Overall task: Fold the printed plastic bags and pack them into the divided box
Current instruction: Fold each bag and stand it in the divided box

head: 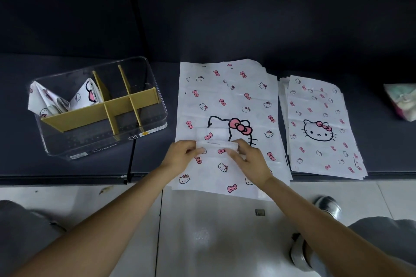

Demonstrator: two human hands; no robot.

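Large cat print partly hidden under folded bag strip [216,144]. Left hand [180,157] and right hand [249,157] each pinch an end of it, above bag stack [227,101] near tabletop [90,168] front edge.

We reach both bare forearms forward, our left hand [180,155] and right hand [247,155] close together, knuckles up, fingers curled and pinching at the fingertips
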